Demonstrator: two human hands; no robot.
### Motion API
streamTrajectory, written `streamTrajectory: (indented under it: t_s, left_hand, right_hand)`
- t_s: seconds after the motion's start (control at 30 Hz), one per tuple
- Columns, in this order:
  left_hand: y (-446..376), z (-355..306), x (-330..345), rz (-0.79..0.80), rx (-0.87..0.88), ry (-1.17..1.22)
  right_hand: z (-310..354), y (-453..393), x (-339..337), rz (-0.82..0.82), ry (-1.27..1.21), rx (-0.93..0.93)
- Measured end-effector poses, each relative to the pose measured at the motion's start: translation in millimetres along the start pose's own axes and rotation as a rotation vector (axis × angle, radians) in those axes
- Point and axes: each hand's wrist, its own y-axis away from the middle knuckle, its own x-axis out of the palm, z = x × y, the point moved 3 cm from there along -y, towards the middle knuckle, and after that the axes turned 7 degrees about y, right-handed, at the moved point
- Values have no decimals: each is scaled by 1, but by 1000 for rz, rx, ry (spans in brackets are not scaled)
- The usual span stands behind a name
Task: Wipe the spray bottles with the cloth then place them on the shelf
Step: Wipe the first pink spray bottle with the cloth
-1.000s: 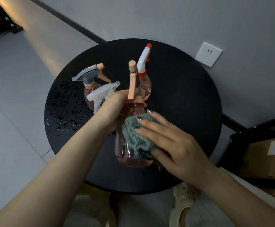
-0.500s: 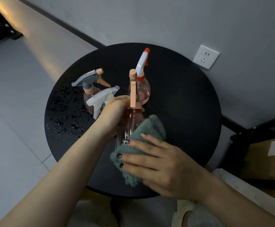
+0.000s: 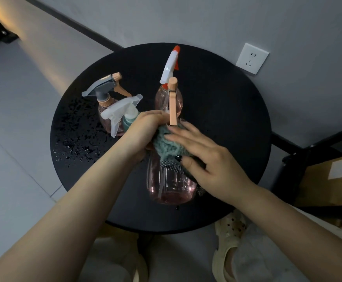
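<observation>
Both hands: left hand [image 3: 145,131] grips pink bottle [image 3: 170,180], right hand [image 3: 208,159] presses cloth [image 3: 164,143] flat-fingered.

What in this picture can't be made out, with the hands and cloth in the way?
All in the head view:
- Held bottle: its neck is hidden by the left hand and the cloth under the right hand.
- Teal bottle: body hidden behind the left hand.
- Shelf: cut off by the right edge.
- Box label: too small to read.
- Table legs: hidden under its top.
</observation>
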Motion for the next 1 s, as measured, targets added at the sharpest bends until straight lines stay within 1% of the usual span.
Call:
streamTrajectory:
  t_s: [0.07,0.17,0.23,0.3,0.37,0.43,0.53,0.6,0.67,0.73,0.8,0.87,1.0]
  left_hand:
    - [0,-1,-1,-1,10,4]
    - [1,-3,-3,-12,7,35]
    - [3,-6,-6,-38,-7,33]
    - [6,-8,-7,-63,-21,4]
    - [7,-9,-6,-66,-24,-20]
    - [6,-8,-6,-57,-22,-29]
    - [3,-6,-5,-48,-17,11]
    - [1,-4,-4,-30,-1,32]
    - [1,-3,-1,-12,10,10]
    - [3,-3,0,-18,9,1]
    - [3,-4,-1,-23,13,11]
    - [3,-5,-3,-22,17,26]
    - [2,-5,-6,-27,1,78]
  right_hand:
    - [4,1,1,2,46,-58]
    - [15,6,2,15,226,-251]
    - [23,11,8,73,400,-434]
    - [28,17,14,156,514,-592]
    - [28,19,17,195,541,-650]
    - [26,16,13,184,509,-618]
    - [17,8,5,107,410,-450]
    - [10,3,0,36,260,-283]
    - [4,-1,-3,-27,55,-99]
    - [1,-3,-4,-63,-76,7]
    - [2,-1,0,-56,-71,11]
    - [5,2,3,-41,7,-51]
    - [18,8,5,11,303,-349]
